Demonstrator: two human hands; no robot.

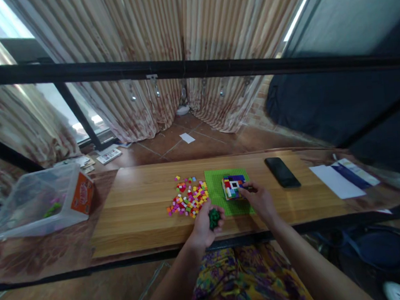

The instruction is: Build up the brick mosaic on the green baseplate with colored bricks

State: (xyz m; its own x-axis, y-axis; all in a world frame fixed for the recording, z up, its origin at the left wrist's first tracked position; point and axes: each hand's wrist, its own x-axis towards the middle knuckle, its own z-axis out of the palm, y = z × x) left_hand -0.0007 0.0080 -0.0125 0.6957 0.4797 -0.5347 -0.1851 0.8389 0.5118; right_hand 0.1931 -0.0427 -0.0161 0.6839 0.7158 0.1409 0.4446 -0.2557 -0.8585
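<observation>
My left hand (205, 221) is cupped palm up near the board's front edge, with several dark green bricks (214, 218) in it. On the light green baseplate (215, 186) stands a low, multicoloured brick build (231, 187) with a dark square near the middle of its top. My right hand (257, 198) reaches over the build's right side, its thumb and fingers pinched together at the edge. Whether a brick is between those fingertips is too small to make out. Left of the baseplate lies a loose pile of small pink, yellow, orange and white bricks (190, 199).
A black phone (282, 172) lies right of the baseplate on the wooden board (138, 205). White papers (337, 181) are farther right. At the left stands a clear plastic box (51, 198) with an orange label. A dark metal bar (214, 67) crosses beyond the table.
</observation>
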